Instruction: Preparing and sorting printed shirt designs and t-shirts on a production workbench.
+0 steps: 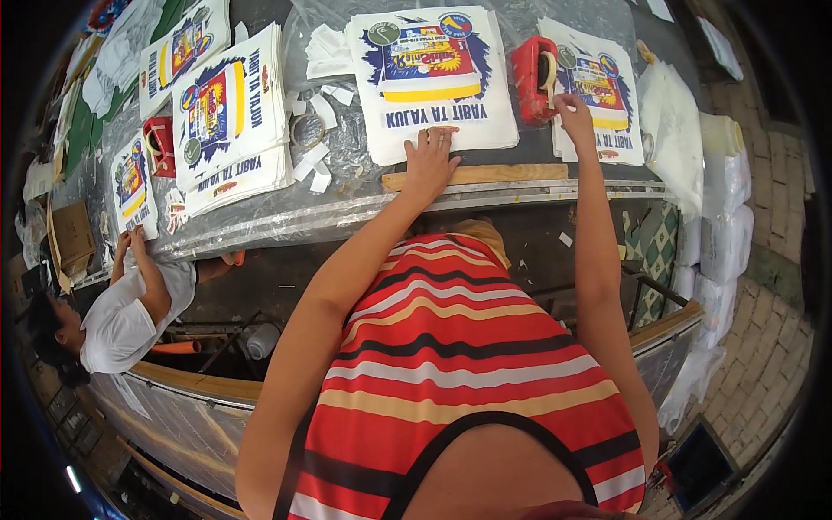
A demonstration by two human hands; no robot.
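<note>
Printed white sheets [433,87] lie in a thick stack on the plastic-covered table [354,184], straight ahead of the wearer, their print upside down from our viewpoint. We find the left hand [429,162] at the near edge of this stack, palm down, fingers extended and slightly spread, resting on the top sheet and grasping nothing that we can see. We record the right hand [574,117] to the right of the stack and apart from it, fingers bent with the tips drawn close together, beside the tape end of a red tape dispenser [523,82]; we cannot tell whether a piece of tape is between those tips. The dispenser stands between the central stack and a second printed stack [598,95], whose left side lies behind the right hand. Along the table's near edge, just below the central stack, we note a wooden strip [511,173]. To the left we observe a loose tape roll [295,134], scattered white slips [323,110] and another printed pile [230,113]. At far left, a co-worker [130,321] in a white shirt reaches to a smaller printed piece [133,184].
</note>
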